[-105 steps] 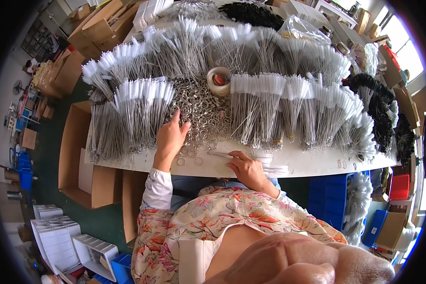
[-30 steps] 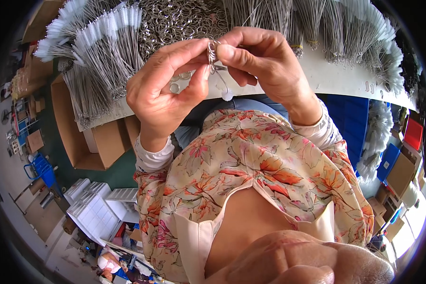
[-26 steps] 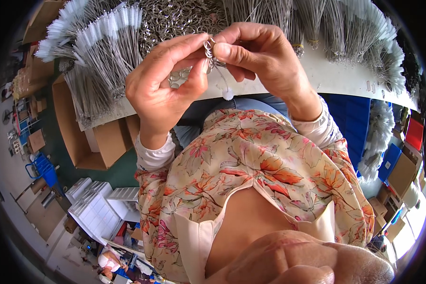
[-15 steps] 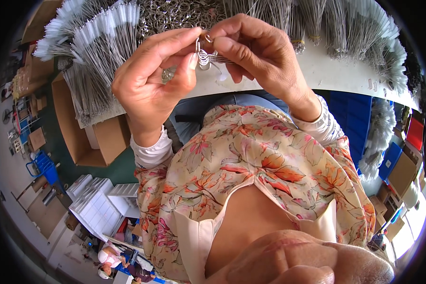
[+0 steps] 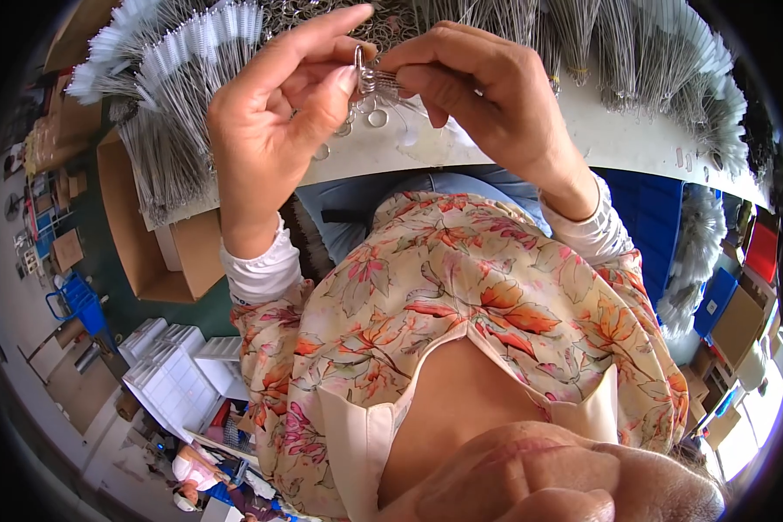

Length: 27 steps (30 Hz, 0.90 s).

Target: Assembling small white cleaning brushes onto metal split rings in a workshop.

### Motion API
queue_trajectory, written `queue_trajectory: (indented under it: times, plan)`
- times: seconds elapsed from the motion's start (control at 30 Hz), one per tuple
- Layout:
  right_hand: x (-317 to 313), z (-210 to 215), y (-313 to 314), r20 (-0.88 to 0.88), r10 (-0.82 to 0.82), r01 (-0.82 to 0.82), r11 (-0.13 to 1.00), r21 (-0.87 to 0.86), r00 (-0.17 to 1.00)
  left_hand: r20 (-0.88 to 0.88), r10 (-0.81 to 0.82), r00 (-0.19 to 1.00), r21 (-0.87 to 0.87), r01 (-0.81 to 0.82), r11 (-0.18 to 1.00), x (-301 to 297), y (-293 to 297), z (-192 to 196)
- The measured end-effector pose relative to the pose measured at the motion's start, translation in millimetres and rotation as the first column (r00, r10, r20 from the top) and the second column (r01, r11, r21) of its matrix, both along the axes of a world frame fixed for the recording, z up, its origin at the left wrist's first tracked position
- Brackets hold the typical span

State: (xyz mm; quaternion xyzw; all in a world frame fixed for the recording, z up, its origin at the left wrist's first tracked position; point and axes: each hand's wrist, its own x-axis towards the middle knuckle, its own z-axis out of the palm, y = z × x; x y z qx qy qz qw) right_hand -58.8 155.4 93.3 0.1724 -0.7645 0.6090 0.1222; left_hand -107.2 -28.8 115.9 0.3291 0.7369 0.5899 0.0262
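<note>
My left hand (image 5: 278,104) and my right hand (image 5: 478,96) are raised close to the camera, fingertips meeting over the white table edge (image 5: 635,143). Between them they pinch a small metal ring (image 5: 363,70) with the looped ends of thin wire brushes threaded on it. The left thumb and forefinger grip the ring; the right fingers hold the wire ends (image 5: 391,80). A few loose rings (image 5: 376,117) lie on the table just below the hands. Bundles of white-bristled wire brushes (image 5: 183,61) are fanned out behind.
An open cardboard box (image 5: 161,252) stands on the floor at the left below the table. White plastic crates (image 5: 178,374) sit lower left, blue bins (image 5: 722,296) at the right. More brush bundles (image 5: 670,61) cover the table's far right.
The hands left the table, where the left reached into the ring pile, and came up together. Over the last second they kept working the ring and wires, shifting slightly up.
</note>
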Motion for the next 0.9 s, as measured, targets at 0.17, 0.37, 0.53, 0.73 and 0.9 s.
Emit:
queue_trajectory:
  times: [0.17, 0.37, 0.53, 0.73, 0.9]
  plan:
    - [-7, -5, 1, 0.312, 0.153, -0.087, 0.973, -0.214, 0.938, -0.089, -0.092, 0.992, -0.198, 0.073, 0.978, -19, -8, -1]
    - [-11, -6, 0, 0.305, 0.168, -0.051, 0.933, -0.357, 0.937, 0.548, -0.399, 0.736, 0.385, 0.202, 0.901, -39, -19, -23]
    - [-22, 0, -1, 0.438, 0.275, -0.052, 0.889, -0.455, 0.856, 0.208, 0.022, 0.978, -0.184, 0.017, 0.983, -17, -6, 8]
    - [-27, -8, -9, 0.411, 0.278, -0.079, 0.895, -0.438, 0.868, 0.597, -0.108, 0.795, 0.05, 0.097, 0.994, -17, -13, 27]
    - [-30, -20, -27, 0.312, 0.339, -0.088, 0.789, -0.608, 0.887, 0.162, 0.087, 0.983, -0.002, -0.088, 0.996, -22, -17, -5]
